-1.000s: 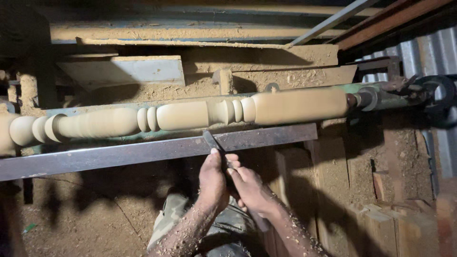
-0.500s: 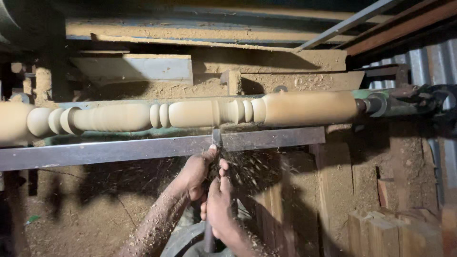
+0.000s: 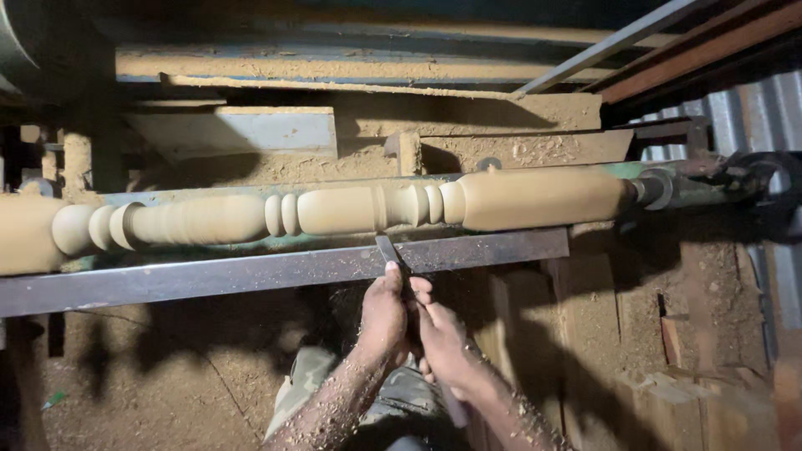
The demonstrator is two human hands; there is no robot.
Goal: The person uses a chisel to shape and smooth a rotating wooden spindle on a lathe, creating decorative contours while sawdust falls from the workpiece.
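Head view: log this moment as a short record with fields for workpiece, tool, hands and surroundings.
workpiece: turned wooden spindle with beads and coves, lying horizontally on a lathe
tool: flat-bladed chisel, blade resting on the metal tool rest, tip at the spindle
left hand: grip closed on the chisel
right hand: closed on the chisel further back
surroundings: sawdust on the floor; shavings on both forearms

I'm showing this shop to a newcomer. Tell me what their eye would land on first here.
First, the long pale turned spindle stretched across the middle on the lathe, with beads and coves already cut. Just below it, the left hand and right hand, dusted with shavings, grip a chisel laid over the dark metal tool rest, its tip at the wood. Sawdust coats everything around.
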